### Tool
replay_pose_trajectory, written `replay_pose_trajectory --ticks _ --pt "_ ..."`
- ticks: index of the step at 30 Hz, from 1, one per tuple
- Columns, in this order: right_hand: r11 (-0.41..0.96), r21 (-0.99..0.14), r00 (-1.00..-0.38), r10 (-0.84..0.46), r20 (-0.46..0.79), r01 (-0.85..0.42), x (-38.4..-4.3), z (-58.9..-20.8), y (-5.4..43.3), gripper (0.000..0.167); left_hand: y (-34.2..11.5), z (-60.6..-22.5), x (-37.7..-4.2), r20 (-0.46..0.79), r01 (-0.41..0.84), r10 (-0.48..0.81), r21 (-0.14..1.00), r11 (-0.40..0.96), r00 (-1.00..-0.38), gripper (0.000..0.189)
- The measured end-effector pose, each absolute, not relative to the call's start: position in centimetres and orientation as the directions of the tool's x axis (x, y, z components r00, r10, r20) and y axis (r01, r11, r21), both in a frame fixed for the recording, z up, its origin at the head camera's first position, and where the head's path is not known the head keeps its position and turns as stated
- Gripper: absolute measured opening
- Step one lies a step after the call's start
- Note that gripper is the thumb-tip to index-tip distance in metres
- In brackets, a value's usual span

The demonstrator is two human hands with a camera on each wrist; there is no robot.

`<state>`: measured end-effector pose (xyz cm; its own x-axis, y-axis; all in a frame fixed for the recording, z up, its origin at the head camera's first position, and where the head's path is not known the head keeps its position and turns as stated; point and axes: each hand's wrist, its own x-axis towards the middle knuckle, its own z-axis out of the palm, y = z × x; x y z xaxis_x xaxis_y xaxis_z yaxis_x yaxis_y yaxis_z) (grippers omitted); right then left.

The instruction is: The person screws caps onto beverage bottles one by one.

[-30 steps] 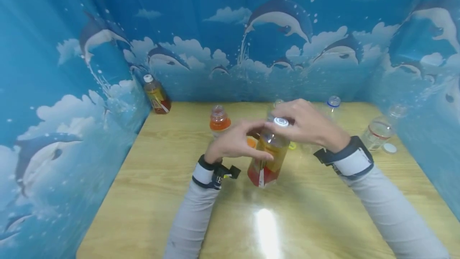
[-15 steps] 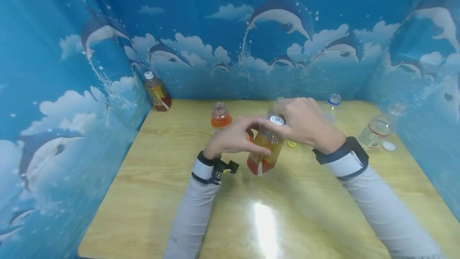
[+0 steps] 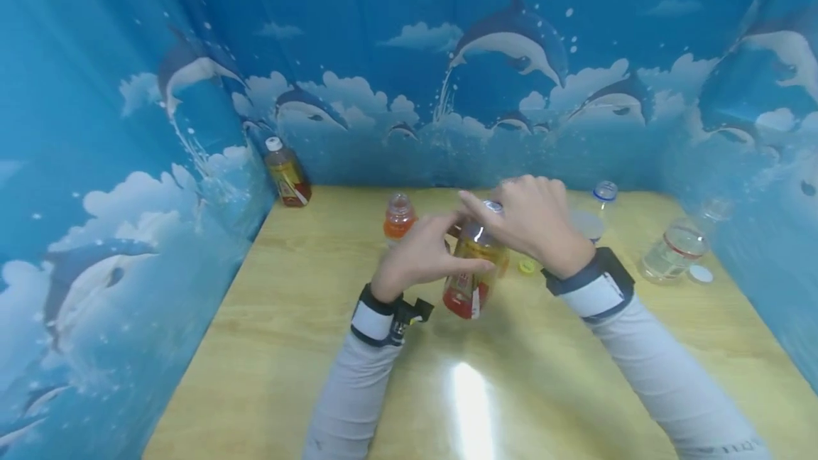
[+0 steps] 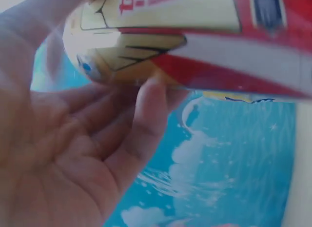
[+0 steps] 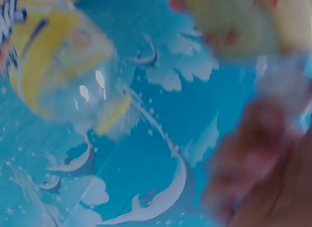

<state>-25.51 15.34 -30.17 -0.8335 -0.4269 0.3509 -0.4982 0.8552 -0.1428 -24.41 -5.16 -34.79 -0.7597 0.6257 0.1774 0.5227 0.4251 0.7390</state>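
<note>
My left hand (image 3: 415,254) grips a plastic drink bottle (image 3: 469,291) by its sides, thumb across the front of the yellow and red label. Seen from the left wrist, the label (image 4: 204,46) lies against the fingers, with the thumb (image 4: 150,107) pressed on it. My right hand (image 3: 533,218) holds the white cap (image 3: 492,206) at the bottle's top, its thumb passing over the cap and its other fingers curled behind. In the right wrist view these fingers (image 5: 248,149) are blurred around the bottle's neck. The bottle stands close over the table, leaning slightly.
A similar capped bottle (image 3: 287,174) stands at the back left corner. An uncapped orange-labelled bottle (image 3: 399,215) is behind my left hand. Clear bottles (image 3: 676,250) stand at the right, near a white cap (image 3: 701,274). A yellow cap (image 3: 527,266) lies beside the held bottle.
My right hand has turned about the cap, its thumb swinging up and left across it. The left hand keeps its grip on the bottle. The head view has shifted slightly.
</note>
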Motion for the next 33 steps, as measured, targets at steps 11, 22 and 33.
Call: replay_pose_trajectory --ticks 11,22,33 --pt "0.528 -0.283 -0.589 -0.606 0.535 -0.801 -26.8 -30.9 16.8 0.041 -4.9 -34.4 -24.5 0.217 0.555 0.701 0.777 0.297 -0.679 0.071" --pt "0.775 -0.204 -0.752 -0.454 0.477 -0.598 -25.3 -30.3 15.8 0.050 -4.9 -34.3 -24.1 0.294 0.593 0.576 0.675 0.440 -0.763 0.070" --pt "0.461 -0.295 -0.547 -0.698 0.461 -0.837 -25.9 -30.4 17.4 0.021 -5.2 -34.7 -24.3 0.292 0.660 0.706 0.678 0.322 -0.645 0.067"
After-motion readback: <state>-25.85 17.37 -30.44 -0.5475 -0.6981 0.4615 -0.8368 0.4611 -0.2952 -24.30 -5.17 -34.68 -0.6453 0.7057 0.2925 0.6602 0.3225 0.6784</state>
